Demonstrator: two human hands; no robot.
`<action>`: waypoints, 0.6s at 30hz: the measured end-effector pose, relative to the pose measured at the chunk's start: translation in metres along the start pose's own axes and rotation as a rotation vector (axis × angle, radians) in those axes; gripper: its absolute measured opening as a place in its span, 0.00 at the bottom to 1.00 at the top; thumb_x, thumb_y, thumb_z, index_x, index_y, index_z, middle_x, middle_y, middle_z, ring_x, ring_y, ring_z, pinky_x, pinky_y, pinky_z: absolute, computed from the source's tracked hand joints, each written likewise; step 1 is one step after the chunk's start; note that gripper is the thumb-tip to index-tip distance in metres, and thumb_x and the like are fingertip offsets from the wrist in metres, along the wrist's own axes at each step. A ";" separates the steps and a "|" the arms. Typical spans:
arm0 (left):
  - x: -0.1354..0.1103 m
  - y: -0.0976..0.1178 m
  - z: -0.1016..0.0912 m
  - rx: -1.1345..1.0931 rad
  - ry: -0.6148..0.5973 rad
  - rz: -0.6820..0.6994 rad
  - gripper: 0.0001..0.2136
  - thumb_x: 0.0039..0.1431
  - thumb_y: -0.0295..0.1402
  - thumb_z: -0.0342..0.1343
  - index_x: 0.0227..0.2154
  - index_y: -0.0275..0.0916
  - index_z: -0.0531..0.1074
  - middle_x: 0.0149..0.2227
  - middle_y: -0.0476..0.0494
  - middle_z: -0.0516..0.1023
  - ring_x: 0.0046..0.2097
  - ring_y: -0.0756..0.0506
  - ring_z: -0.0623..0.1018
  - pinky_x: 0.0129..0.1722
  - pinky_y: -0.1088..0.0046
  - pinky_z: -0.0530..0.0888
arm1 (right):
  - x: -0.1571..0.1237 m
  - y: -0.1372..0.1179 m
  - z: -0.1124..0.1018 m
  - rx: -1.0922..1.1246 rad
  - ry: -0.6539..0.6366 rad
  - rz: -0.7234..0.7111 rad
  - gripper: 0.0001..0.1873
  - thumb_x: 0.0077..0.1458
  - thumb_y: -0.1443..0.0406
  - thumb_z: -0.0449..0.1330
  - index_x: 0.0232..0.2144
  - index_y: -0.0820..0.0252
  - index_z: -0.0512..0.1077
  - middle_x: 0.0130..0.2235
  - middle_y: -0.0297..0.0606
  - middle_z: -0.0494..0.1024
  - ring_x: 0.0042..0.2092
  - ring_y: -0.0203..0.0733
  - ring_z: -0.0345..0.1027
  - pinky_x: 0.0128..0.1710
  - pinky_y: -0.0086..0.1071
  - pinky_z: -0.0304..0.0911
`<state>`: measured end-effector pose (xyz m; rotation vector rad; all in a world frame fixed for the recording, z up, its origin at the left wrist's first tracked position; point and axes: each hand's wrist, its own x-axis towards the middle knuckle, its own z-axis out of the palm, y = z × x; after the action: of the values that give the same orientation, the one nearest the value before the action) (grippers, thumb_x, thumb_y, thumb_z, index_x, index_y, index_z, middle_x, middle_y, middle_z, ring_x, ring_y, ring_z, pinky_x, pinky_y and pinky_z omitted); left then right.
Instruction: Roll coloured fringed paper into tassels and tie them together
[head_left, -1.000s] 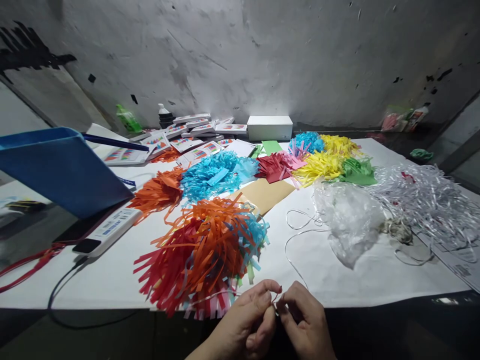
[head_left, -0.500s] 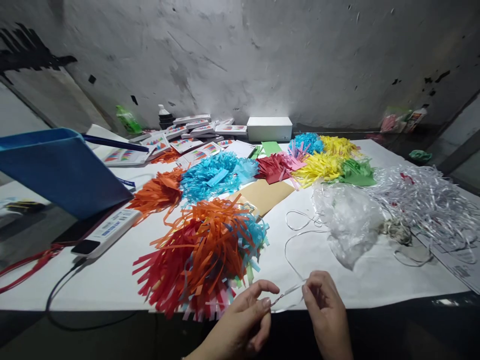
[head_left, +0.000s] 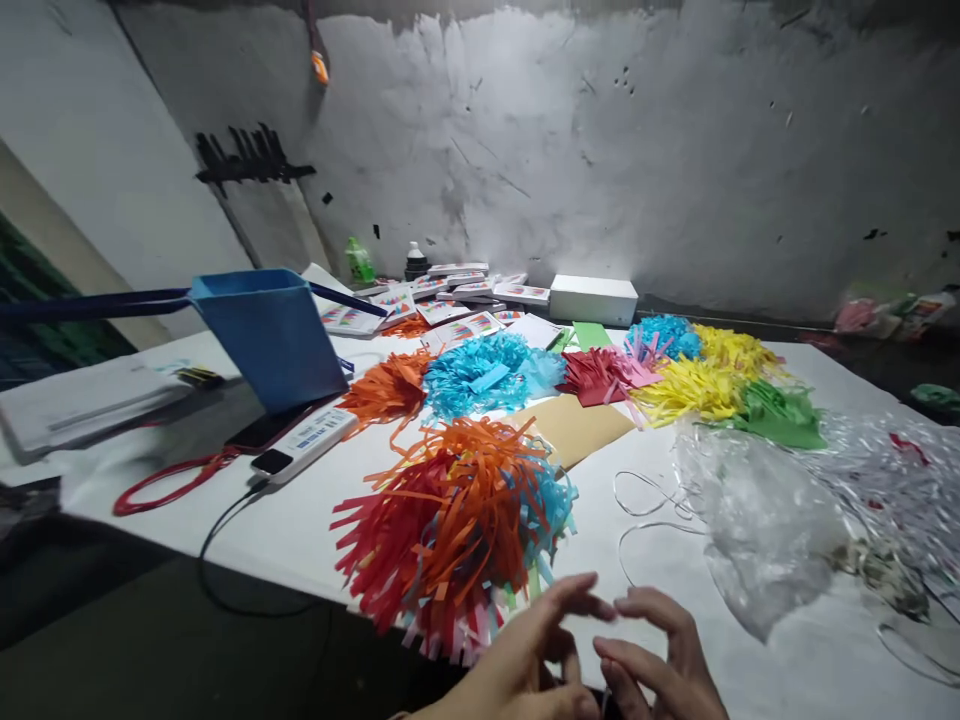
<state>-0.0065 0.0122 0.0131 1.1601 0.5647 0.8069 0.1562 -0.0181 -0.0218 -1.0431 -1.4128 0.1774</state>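
My left hand (head_left: 529,655) is at the table's front edge, its index finger stretched and its thumb and other fingers curled. Close to its right, my right hand (head_left: 664,655) has bent fingers, the fingertips of both hands almost meeting. A thin white string (head_left: 624,545) loops over the table and runs down behind my fingers. Both hands appear closed on its end, though the grip itself is hidden. Just left of my hands lies a large fringed paper pom-pom (head_left: 457,510) of red, orange and light blue strips.
Orange (head_left: 386,387), blue (head_left: 480,375) and yellow (head_left: 690,390) fringed paper bunches lie behind, near a brown envelope (head_left: 581,428). A clear plastic bag (head_left: 765,520) is at right. A blue paper bag (head_left: 270,340), a white power bank (head_left: 307,440) and its black cable are at left.
My view has turned left, so the table things sit further right. Both hands have come closer together, and the string stretch between them no longer shows.
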 end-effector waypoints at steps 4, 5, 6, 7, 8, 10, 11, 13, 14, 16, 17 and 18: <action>0.015 -0.001 0.000 0.041 -0.065 -0.108 0.25 0.57 0.56 0.58 0.35 0.34 0.78 0.20 0.53 0.64 0.21 0.54 0.59 0.22 0.77 0.55 | 0.031 0.000 -0.005 0.402 -0.036 0.320 0.08 0.58 0.56 0.65 0.31 0.49 0.81 0.40 0.40 0.81 0.46 0.47 0.76 0.45 0.38 0.70; 0.018 0.001 -0.002 0.061 -0.057 -0.121 0.25 0.57 0.56 0.58 0.32 0.33 0.77 0.19 0.55 0.61 0.21 0.54 0.58 0.21 0.77 0.53 | 0.040 -0.002 -0.008 0.495 -0.020 0.409 0.08 0.56 0.55 0.67 0.30 0.50 0.81 0.37 0.39 0.82 0.44 0.46 0.77 0.45 0.37 0.71; 0.020 0.004 -0.005 0.071 -0.050 -0.128 0.25 0.57 0.56 0.59 0.31 0.33 0.76 0.18 0.56 0.60 0.21 0.55 0.57 0.21 0.77 0.52 | 0.048 -0.005 -0.010 0.562 0.011 0.485 0.09 0.55 0.54 0.68 0.29 0.51 0.81 0.32 0.37 0.81 0.42 0.44 0.78 0.46 0.37 0.71; 0.022 0.007 -0.009 0.065 -0.048 -0.134 0.24 0.56 0.55 0.61 0.30 0.33 0.75 0.19 0.56 0.60 0.21 0.55 0.56 0.21 0.77 0.51 | 0.055 -0.008 -0.012 0.599 0.045 0.541 0.11 0.53 0.53 0.68 0.28 0.52 0.80 0.29 0.36 0.81 0.40 0.43 0.78 0.48 0.37 0.70; 0.023 0.009 -0.012 0.052 -0.054 -0.148 0.24 0.55 0.54 0.62 0.30 0.33 0.73 0.19 0.57 0.59 0.21 0.55 0.56 0.21 0.77 0.51 | 0.061 -0.012 -0.013 0.615 0.070 0.576 0.12 0.52 0.53 0.69 0.27 0.53 0.80 0.26 0.34 0.79 0.38 0.41 0.77 0.49 0.37 0.70; 0.026 0.013 -0.017 0.016 -0.060 -0.181 0.23 0.54 0.54 0.63 0.29 0.35 0.71 0.18 0.59 0.57 0.20 0.55 0.54 0.19 0.77 0.48 | 0.069 -0.018 -0.012 0.640 0.073 0.591 0.13 0.52 0.53 0.70 0.27 0.55 0.78 0.24 0.31 0.77 0.33 0.38 0.76 0.50 0.37 0.69; 0.028 0.014 -0.018 -0.003 -0.065 -0.190 0.22 0.54 0.53 0.64 0.29 0.36 0.70 0.17 0.60 0.56 0.20 0.56 0.53 0.19 0.77 0.47 | 0.070 -0.020 -0.010 0.657 0.068 0.595 0.13 0.52 0.53 0.69 0.28 0.55 0.78 0.23 0.30 0.77 0.31 0.36 0.74 0.49 0.37 0.69; 0.031 0.013 -0.017 -0.042 -0.083 -0.194 0.22 0.54 0.53 0.64 0.30 0.36 0.69 0.16 0.60 0.56 0.19 0.56 0.52 0.18 0.77 0.46 | 0.071 -0.021 -0.004 0.705 0.071 0.616 0.12 0.54 0.54 0.68 0.31 0.54 0.77 0.25 0.29 0.78 0.30 0.35 0.74 0.44 0.33 0.70; 0.032 0.011 -0.016 -0.067 -0.084 -0.196 0.21 0.54 0.52 0.64 0.30 0.36 0.69 0.16 0.60 0.57 0.18 0.56 0.52 0.18 0.77 0.46 | 0.070 -0.019 -0.002 0.723 0.077 0.629 0.12 0.55 0.53 0.68 0.32 0.53 0.76 0.26 0.30 0.78 0.31 0.35 0.74 0.42 0.31 0.70; 0.035 0.009 -0.012 -0.142 -0.068 -0.214 0.20 0.54 0.51 0.65 0.31 0.36 0.70 0.15 0.60 0.57 0.18 0.56 0.52 0.17 0.78 0.46 | 0.068 -0.012 0.003 0.698 0.076 0.656 0.13 0.55 0.52 0.67 0.36 0.53 0.76 0.28 0.32 0.80 0.33 0.36 0.74 0.39 0.30 0.69; 0.036 0.008 -0.010 -0.195 -0.053 -0.235 0.20 0.54 0.50 0.65 0.31 0.36 0.71 0.15 0.60 0.57 0.17 0.56 0.52 0.17 0.78 0.45 | 0.067 -0.008 0.004 0.648 0.063 0.675 0.15 0.54 0.52 0.67 0.39 0.53 0.76 0.29 0.33 0.81 0.34 0.37 0.74 0.38 0.30 0.69; 0.037 0.009 -0.009 -0.257 -0.037 -0.262 0.20 0.53 0.49 0.66 0.31 0.36 0.71 0.16 0.60 0.57 0.18 0.56 0.51 0.17 0.79 0.45 | 0.066 -0.003 0.004 0.576 0.040 0.697 0.18 0.54 0.51 0.67 0.42 0.53 0.75 0.31 0.35 0.81 0.35 0.38 0.74 0.40 0.32 0.69</action>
<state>0.0065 0.0483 0.0190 0.8431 0.5512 0.6105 0.1662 0.0259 0.0264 -0.9937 -0.8263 1.0018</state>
